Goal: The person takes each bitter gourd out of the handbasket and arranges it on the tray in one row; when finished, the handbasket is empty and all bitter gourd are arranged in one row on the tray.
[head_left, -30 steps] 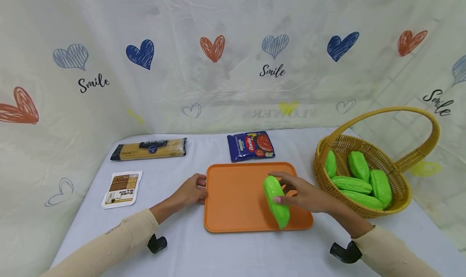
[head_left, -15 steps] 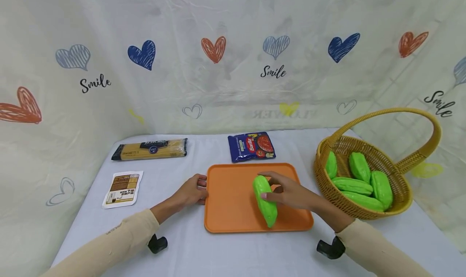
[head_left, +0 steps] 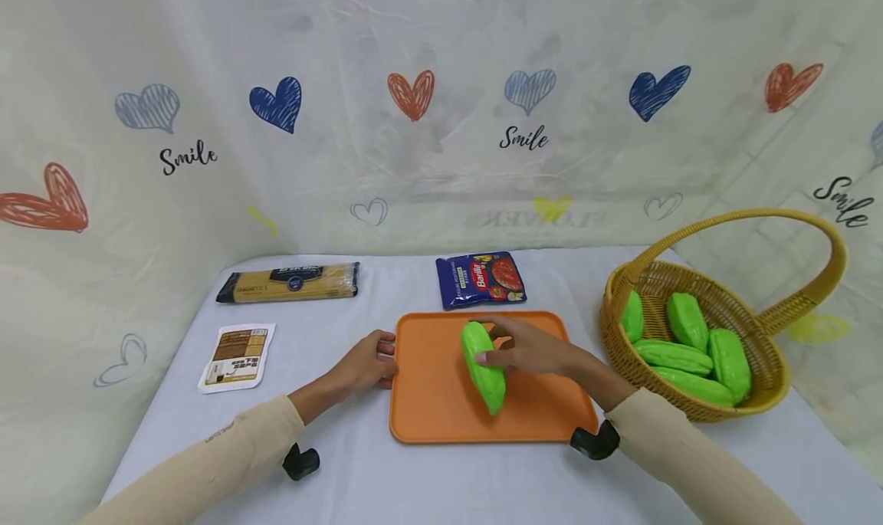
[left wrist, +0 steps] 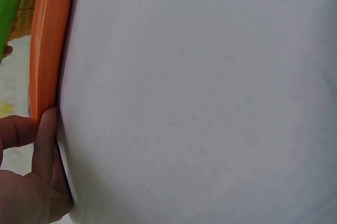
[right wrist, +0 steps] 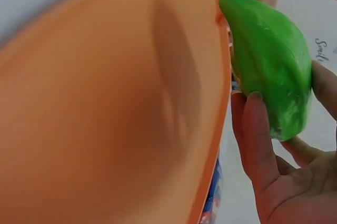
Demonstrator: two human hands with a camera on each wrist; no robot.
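Note:
Over the orange tray point(head_left: 428, 410), my right hand point(head_left: 541, 346) holds a bright green, ridged, gourd-shaped vegetable point(head_left: 486, 372) between thumb and fingers. It is tilted, with its tapered end toward me. In the right wrist view the vegetable point(right wrist: 276, 66) hangs above the tray point(right wrist: 105, 103), which carries its shadow. My left hand point(head_left: 366, 362) grips the tray's left rim. The left wrist view shows that hand's thumb and fingers point(left wrist: 45, 145) at the tray's edge point(left wrist: 50, 50). At the right, a wicker basket point(head_left: 779, 372) holds several similar green vegetables point(head_left: 672, 356).
A spaghetti pack point(head_left: 320, 282) lies at the back left, with a white and brown packet point(head_left: 237, 358) in front of it. Behind the tray lies a blue Barilla pouch point(head_left: 480, 280). The basket's tall handle point(head_left: 831, 257) arches up at the right.
My right hand has moved left with the green vegetable, from the tray's right part toward its middle, and slightly away from me. My left hand stays at the tray's left rim.

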